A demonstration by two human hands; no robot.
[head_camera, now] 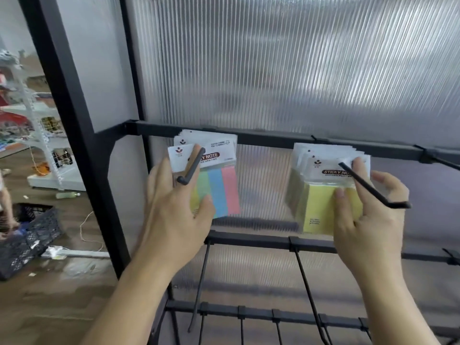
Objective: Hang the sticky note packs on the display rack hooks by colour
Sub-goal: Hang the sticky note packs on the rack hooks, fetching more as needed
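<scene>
A black display rack (263, 136) stands before a ribbed translucent panel. On its left hook (191, 170) hang several multicolour sticky note packs (221, 188) with yellow, green, blue and pink strips. My left hand (171, 202) holds the front pack, thumb on its lower edge and fingers behind the header. Several yellow sticky note packs (321, 210) hang on the right hook (368, 188). My right hand (366, 215) pinches the front yellow pack, thumb on its face, fingers at the header card.
Lower rack bars (251, 241) carry several bare black hooks (308, 290) pointing toward me. Another bare hook (443, 161) sits at the upper right. A black crate (27, 240) and litter lie on the floor at left, beyond a white shelf unit (47, 145).
</scene>
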